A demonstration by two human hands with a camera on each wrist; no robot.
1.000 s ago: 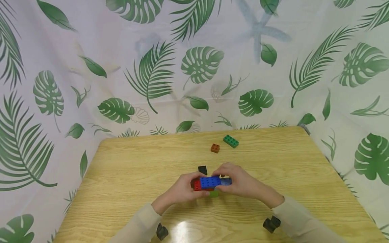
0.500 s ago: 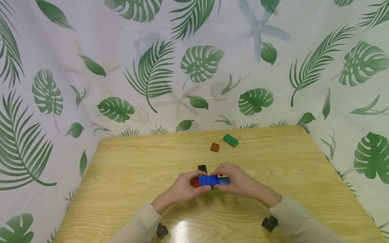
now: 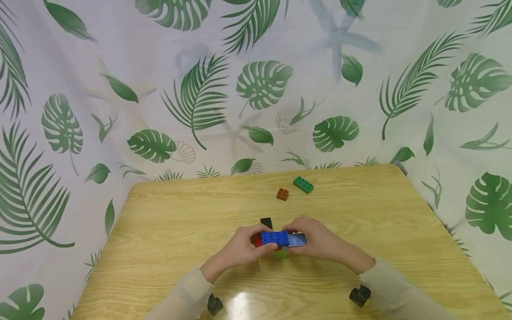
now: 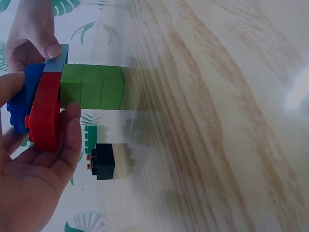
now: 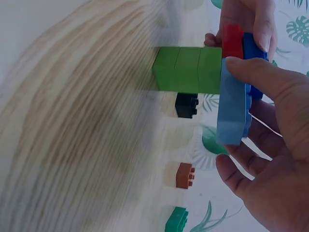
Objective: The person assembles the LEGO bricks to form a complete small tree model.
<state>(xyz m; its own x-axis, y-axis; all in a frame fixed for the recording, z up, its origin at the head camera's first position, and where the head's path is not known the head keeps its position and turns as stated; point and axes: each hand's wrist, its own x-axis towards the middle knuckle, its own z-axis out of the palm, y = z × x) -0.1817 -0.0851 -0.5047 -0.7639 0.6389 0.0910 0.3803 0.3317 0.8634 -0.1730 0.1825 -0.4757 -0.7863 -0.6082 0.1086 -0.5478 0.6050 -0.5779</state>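
Note:
A stack of several light green bricks (image 4: 91, 87) stands on the table. Across its top lie a red brick (image 4: 46, 111) and a light blue brick (image 5: 231, 106), end to end. A dark blue brick (image 3: 274, 238) bridges them from above. My left hand (image 3: 242, 246) grips the left end, thumb against the dark blue brick and fingers around the red one. My right hand (image 3: 316, 239) holds the light blue brick at the right end, its thumb on the near side; the studs of that brick show between the fingers.
Just behind the stack is a black brick (image 3: 266, 222). Farther back on the wooden table (image 3: 180, 213) lie a small brown brick (image 3: 282, 194) and a longer green brick (image 3: 303, 185). A leaf-patterned curtain (image 3: 216, 155) hangs behind the table.
My left thumb has moved up from the red brick's side onto the dark blue brick. My right hand has shifted slightly right, uncovering more light blue studs.

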